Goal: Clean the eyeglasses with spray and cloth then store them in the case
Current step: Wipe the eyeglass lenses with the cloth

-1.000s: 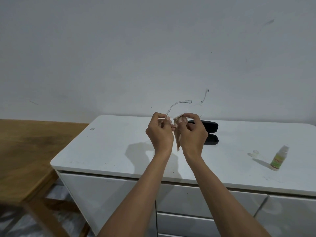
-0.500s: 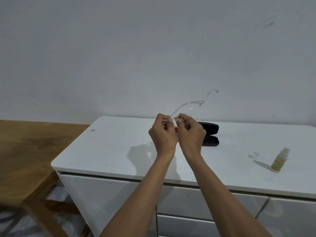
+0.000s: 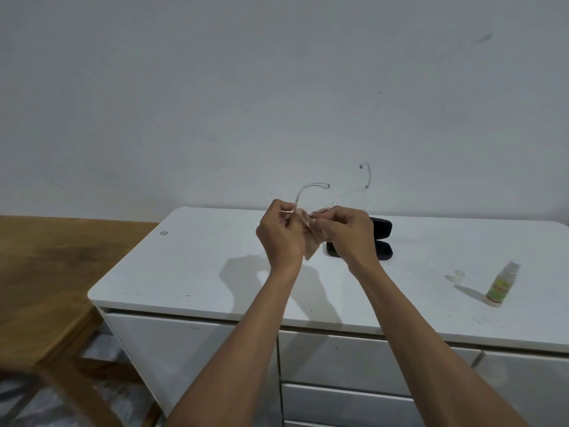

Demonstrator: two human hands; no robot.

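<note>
Clear-framed eyeglasses (image 3: 311, 189) are held up above the white cabinet top (image 3: 191, 266), temples pointing away from me. My left hand (image 3: 278, 238) pinches the frame at its left end. My right hand (image 3: 351, 234) pinches a pale pink cloth (image 3: 311, 245) against a lens; the cloth's corner hangs down between my hands. Behind my right hand lies the open black case (image 3: 381, 238), partly hidden. A small spray bottle (image 3: 502, 286) with a green label stands at the right, its clear cap (image 3: 458, 274) beside it.
A wooden table (image 3: 43, 266) adjoins the cabinet on the left, with a chair back below it. Drawers front the cabinet beneath my arms. A plain grey wall rises right behind the cabinet top. A tiny clear object (image 3: 163, 232) lies near the cabinet's left back corner.
The glasses tilted and shifted between my hands, and my right hand moved slightly right with the cloth on the lens. Bottle, cap and case stayed put.
</note>
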